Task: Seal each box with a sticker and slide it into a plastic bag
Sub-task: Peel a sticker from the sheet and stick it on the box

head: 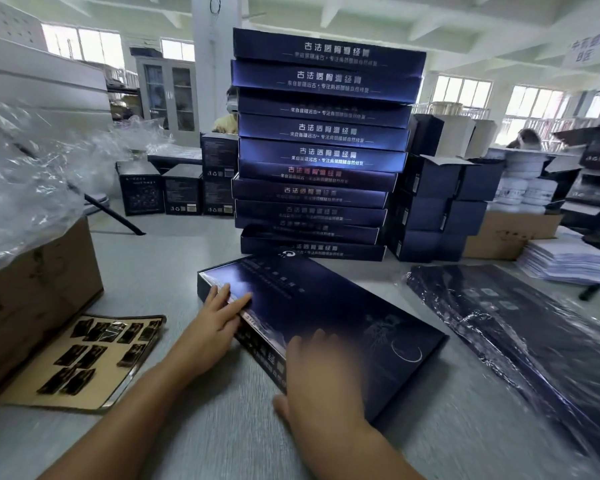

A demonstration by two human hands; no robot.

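A flat dark blue box (329,306) lies at an angle on the grey table (174,268) in front of me. My left hand (219,311) rests with its fingers flat on the box's near left edge. My right hand (312,372), blurred, lies flat on the box's near corner, thumb against the side wall. Neither hand holds anything. A tan sticker sheet (87,358) with several dark stickers lies to the left. A boxed item inside a clear plastic bag (520,334) lies to the right.
A tall stack of the same blue boxes (319,143) stands just behind the box. A cardboard carton (32,299) filled with clear plastic bags (25,185) sits at the left. Smaller dark boxes (437,209), white jars and a paper stack (568,261) crowd the right.
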